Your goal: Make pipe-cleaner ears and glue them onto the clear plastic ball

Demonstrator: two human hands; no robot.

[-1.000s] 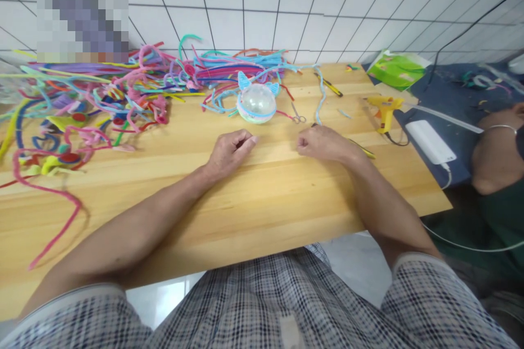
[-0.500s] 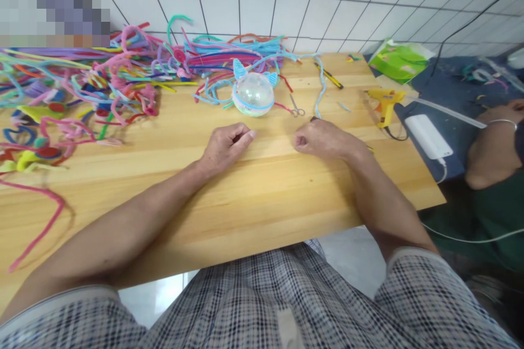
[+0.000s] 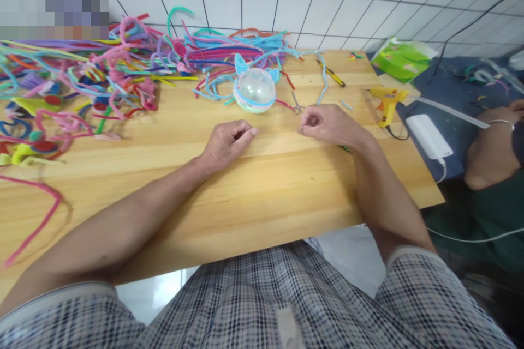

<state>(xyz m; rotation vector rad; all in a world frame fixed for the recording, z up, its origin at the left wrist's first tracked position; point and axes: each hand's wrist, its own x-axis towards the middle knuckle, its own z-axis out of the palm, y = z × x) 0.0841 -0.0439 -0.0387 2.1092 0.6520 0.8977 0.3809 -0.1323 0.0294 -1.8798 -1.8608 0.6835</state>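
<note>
My left hand (image 3: pixel 229 143) rests on the wooden table in a loose fist, with nothing visible in it. My right hand (image 3: pixel 325 124) is curled closed to the right of it, with no held thing showing. A small dark green patterned thing (image 3: pixel 345 148) peeks out from under my right wrist, mostly hidden. Beyond my hands sits a clear ball (image 3: pixel 257 87) with a light-blue band and two blue pipe-cleaner ears. Small scissors (image 3: pixel 298 109) lie just past my right fingers, beside a light-blue pipe cleaner (image 3: pixel 325 82).
Heaped pipe cleaners (image 3: pixel 135 65) cover the table's left and back. A yellow utility knife (image 3: pixel 333 74) lies at the back right. A yellow glue gun (image 3: pixel 388 103) and white power bank (image 3: pixel 428 136) are at the right edge, near another person's arm (image 3: pixel 491 147). A green packet (image 3: pixel 403 59) stands behind.
My right hand has shifted slightly up and to the right and turned, its curled fingers now nearer the scissors. The patterned thing beneath its wrist shows more. My left hand has stayed put.
</note>
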